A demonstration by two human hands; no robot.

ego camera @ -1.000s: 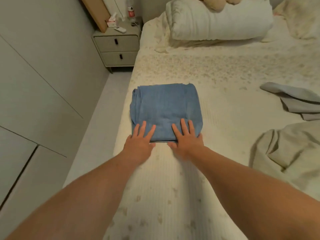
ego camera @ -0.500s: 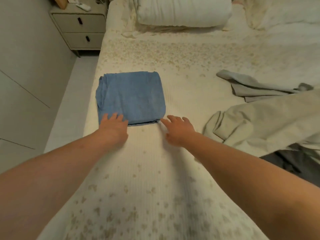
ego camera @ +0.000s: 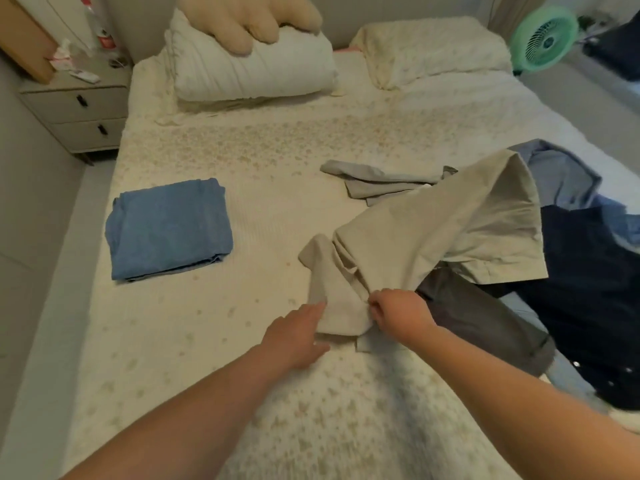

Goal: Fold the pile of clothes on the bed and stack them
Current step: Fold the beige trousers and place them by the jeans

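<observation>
Right hand [ego camera: 401, 311] grips the beige garment [ego camera: 433, 230], left hand [ego camera: 294, 336] flat and released alongside; spreading it on the bed [ego camera: 277, 161] likely comes next.

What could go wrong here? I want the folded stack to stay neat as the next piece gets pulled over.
1. The right hand grips the beige garment by one bunched spot, so it may come over twisted.
2. The garment lies over the dark grey garment and against the navy garment; pulling could drag those along.
3. The folded blue garment sits near the bed edge; a sweep of cloth might nudge it.
</observation>
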